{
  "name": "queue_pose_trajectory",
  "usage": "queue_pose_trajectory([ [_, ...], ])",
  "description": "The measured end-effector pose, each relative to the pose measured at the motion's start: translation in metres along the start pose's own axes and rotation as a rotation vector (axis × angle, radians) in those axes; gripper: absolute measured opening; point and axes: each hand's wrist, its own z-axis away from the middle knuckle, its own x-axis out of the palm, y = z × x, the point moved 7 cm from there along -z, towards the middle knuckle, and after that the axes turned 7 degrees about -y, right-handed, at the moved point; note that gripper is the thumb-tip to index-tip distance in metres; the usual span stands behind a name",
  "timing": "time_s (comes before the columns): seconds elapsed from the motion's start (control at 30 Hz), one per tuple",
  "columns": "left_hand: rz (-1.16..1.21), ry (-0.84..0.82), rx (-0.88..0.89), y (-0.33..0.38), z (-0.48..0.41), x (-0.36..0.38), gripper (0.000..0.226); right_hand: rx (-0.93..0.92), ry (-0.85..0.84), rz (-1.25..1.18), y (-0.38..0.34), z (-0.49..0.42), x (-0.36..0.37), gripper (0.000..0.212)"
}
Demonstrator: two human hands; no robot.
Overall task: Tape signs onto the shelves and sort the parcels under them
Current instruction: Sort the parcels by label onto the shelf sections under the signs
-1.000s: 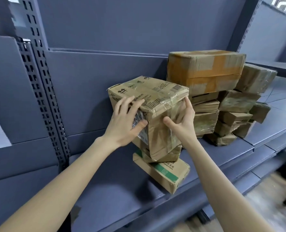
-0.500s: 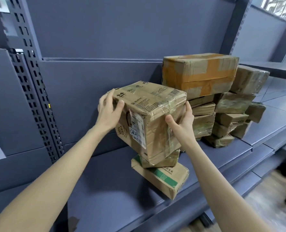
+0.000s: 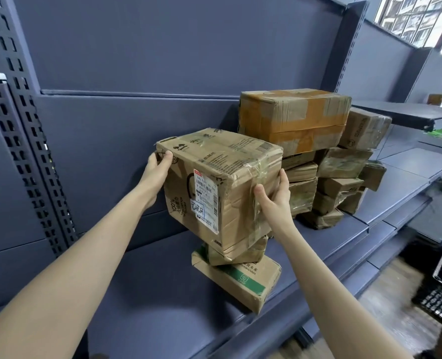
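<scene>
Two hands on one box [image 3: 222, 187], held tilted, a corner toward the camera.

Left hand [image 3: 155, 172]: fingers [image 3: 166, 158] hooked over the box's upper left corner, clamped on the cardboard; thumb hidden behind the box.

Right hand [image 3: 274, 196]: fingers [image 3: 284, 177] pressed flat against the box's right face, thumb [image 3: 260, 190] on the near face, gripping across the vertical edge. Clear tape covers the cardboard under this hand.

Box: brown, creased, printed with black markings. White label [image 3: 206, 200] with barcodes and handwriting on the near face, between the two sets of fingers. Whether the box's lower end touches the parcel beneath cannot be told.

Below the fingers: small parcel [image 3: 240, 251], directly under the held box, lying on flat parcel [image 3: 240, 281] with a green stripe; the latter lies on the shelf [image 3: 150, 301], near its front edge.

Right of the right-hand fingers, further back on the shelf: pile [image 3: 328, 187] of taped brown parcels, several layers deep, against the back panel [image 3: 137, 120]. Topmost item, large box [image 3: 295, 117] with orange tape, stands higher than the fingers.

Left of the left-hand fingers: perforated upright [image 3: 31, 141], well apart from the box.

Shelving: grey-blue metal throughout.
</scene>
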Motion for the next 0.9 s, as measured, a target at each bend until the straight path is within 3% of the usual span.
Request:
queue_pose_trajectory([
  [0.17,-0.043,0.005,0.122,0.030,0.018,-0.006,0.042,-0.012,0.018,-0.085,-0.012,-0.005,-0.001,0.076],
  [0.3,-0.099,0.014,0.214,0.057,0.037,-0.021,0.024,0.027,-0.013,-0.189,-0.017,-0.006,0.006,0.102],
  [0.37,-0.099,0.016,0.227,0.063,0.046,-0.031,0.017,0.030,-0.022,-0.241,-0.017,-0.008,0.008,0.095],
  [0.47,-0.124,0.019,0.241,0.066,0.063,-0.042,0.027,0.054,-0.061,-0.341,-0.013,-0.013,0.012,0.073],
  [0.63,-0.219,-0.080,0.269,0.057,0.085,-0.047,0.058,0.236,-0.189,-0.405,-0.004,-0.006,0.031,0.085],
  [0.77,-0.288,0.072,0.314,0.051,0.100,-0.058,0.060,0.266,-0.248,-0.374,-0.007,-0.001,0.045,0.066],
  [0.9,-0.253,0.182,0.246,0.038,0.109,-0.069,0.037,0.201,-0.304,-0.341,-0.017,0.009,0.055,0.072],
])
